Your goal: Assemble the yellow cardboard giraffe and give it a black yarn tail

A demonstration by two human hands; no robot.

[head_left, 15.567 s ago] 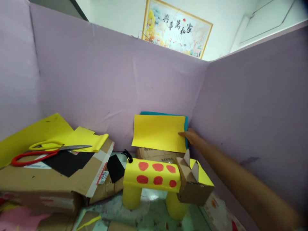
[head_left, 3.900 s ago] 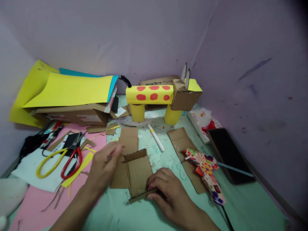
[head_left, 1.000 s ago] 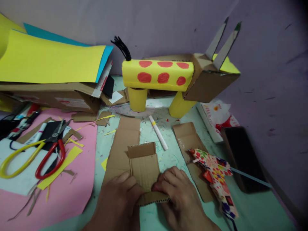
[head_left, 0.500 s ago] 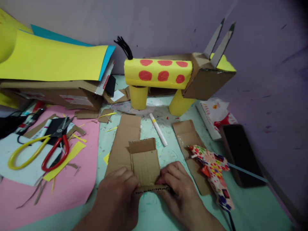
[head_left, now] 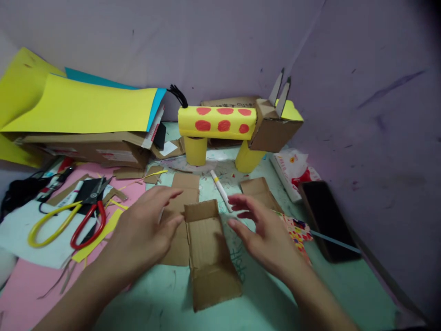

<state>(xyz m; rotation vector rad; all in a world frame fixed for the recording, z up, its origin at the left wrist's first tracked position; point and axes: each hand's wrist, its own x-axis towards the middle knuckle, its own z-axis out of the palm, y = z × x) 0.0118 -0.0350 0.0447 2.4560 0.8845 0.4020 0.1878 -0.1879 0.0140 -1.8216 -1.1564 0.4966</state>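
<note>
A folded strip of brown corrugated cardboard [head_left: 208, 250] lies on the green table [head_left: 344, 294] with both short ends bent up. My left hand [head_left: 144, 232] hovers just left of it, fingers spread, holding nothing. My right hand [head_left: 263, 232] hovers just right of it, fingers stretched out and empty. A flat cardboard piece [head_left: 181, 207] lies under the strip and under my left hand. Behind stands a yellow paper animal [head_left: 217, 123] with red spots, tube legs and a cardboard head [head_left: 274, 126].
A white marker [head_left: 220, 188] lies behind the strip. A patterned glue gun [head_left: 296, 230] and a black phone [head_left: 324, 218] lie to the right. Red-and-yellow scissors [head_left: 69, 220] rest on pink paper at left. A cardboard box under yellow sheets [head_left: 82, 110] stands back left. Purple walls enclose the space.
Both hands have let go of the strip's near end and lifted apart to either side. The near flap now stands bent up. The view has pulled back.
</note>
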